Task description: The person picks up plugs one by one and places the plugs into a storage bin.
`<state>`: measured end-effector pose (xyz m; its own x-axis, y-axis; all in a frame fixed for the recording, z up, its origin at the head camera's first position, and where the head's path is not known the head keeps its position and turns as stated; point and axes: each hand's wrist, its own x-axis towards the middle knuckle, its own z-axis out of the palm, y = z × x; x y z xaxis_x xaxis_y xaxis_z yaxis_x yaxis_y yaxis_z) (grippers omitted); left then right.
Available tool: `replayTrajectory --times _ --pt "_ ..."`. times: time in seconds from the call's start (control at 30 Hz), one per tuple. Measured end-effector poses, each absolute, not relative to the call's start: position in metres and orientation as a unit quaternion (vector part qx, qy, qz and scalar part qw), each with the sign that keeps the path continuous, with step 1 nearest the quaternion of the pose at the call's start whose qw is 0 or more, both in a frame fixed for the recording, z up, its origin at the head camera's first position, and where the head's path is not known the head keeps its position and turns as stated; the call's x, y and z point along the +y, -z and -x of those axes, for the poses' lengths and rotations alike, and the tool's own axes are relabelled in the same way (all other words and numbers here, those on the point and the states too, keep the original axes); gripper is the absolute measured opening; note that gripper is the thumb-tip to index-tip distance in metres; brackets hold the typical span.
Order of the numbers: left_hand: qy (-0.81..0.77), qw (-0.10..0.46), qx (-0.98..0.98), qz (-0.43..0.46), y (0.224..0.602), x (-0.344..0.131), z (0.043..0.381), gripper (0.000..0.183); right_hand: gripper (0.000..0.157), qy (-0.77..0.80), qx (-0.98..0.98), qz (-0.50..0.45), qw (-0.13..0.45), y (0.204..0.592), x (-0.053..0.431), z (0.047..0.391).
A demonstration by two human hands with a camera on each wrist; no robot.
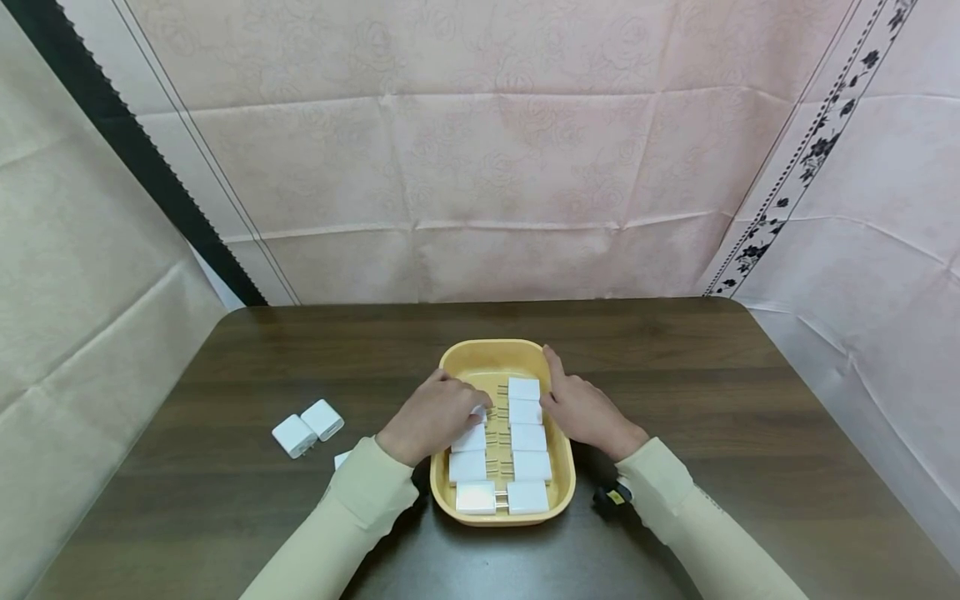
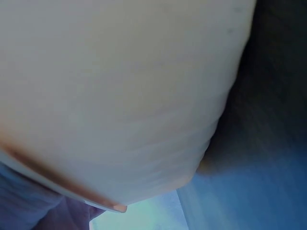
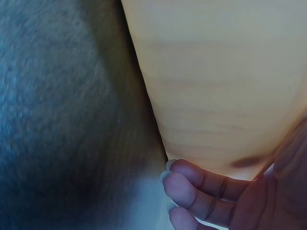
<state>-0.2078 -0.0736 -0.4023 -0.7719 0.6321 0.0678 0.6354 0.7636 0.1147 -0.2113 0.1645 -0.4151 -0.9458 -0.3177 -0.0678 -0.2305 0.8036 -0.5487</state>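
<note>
A yellow plastic tray (image 1: 497,521) stands on the table, holding two rows of white power adapters (image 1: 528,438) with their metal prongs turned inward. My left hand (image 1: 438,414) reaches over the tray's left rim, fingers curled at the top adapter (image 1: 479,413) of the left row, which is partly covered by them. My right hand (image 1: 588,412) grips the right rim, thumb on the inner side. In the right wrist view, its fingers (image 3: 201,191) lie against the outside of the tray wall (image 3: 211,86). The tray's outer wall (image 2: 124,96) fills most of the left wrist view.
Two more white adapters (image 1: 308,428) lie on the brown table (image 1: 187,508) left of the tray. Another adapter (image 1: 341,459) peeks out beside the left sleeve. A dark wrist device (image 1: 615,493) hangs by the right cuff. Pale patterned cloth (image 1: 480,167) rises behind the table.
</note>
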Motion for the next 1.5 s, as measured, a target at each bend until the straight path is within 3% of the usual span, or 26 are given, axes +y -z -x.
replayTrajectory --times 0.3,1.17,1.5 --pt "0.063 0.027 -0.935 0.347 0.402 -0.075 0.206 0.018 0.073 0.276 0.947 0.143 0.079 0.414 0.164 0.211" --pt "0.068 -0.003 -0.935 0.349 0.392 -0.085 0.193 0.03 0.074 0.281 0.946 0.134 0.085 0.416 0.166 0.21" --pt "0.085 0.045 -0.928 0.361 0.383 -0.105 0.193 0.034 0.074 0.28 0.947 0.132 0.089 0.414 0.164 0.211"
